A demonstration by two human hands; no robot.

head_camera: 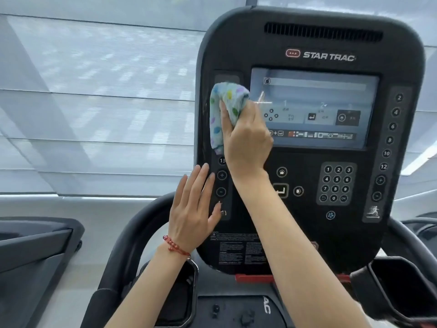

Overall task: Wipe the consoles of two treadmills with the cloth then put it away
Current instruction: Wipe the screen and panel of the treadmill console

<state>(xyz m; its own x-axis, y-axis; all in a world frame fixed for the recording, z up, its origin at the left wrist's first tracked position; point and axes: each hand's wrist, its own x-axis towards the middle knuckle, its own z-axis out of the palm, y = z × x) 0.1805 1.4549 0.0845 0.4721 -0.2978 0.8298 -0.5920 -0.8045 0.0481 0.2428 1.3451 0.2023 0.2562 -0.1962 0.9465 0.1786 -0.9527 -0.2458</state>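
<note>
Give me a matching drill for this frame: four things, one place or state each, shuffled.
Things:
1. pale blue cloth with coloured dots
2. left hand with red bead bracelet
3. grey number keypad
4. red bar

Places or states:
A. below the screen, to its right
B. at the console's bottom edge
C. bunched in the right hand, at the screen's left edge
D. fingers straight, by the plus and minus buttons

Pairs: 1-C, 2-D, 3-A, 4-B

The upright black treadmill console (307,43) carries the dotted cloth (222,107), pressed against its left side beside the screen (331,91), and a flat hand (192,209) rests on its left edge.
</note>
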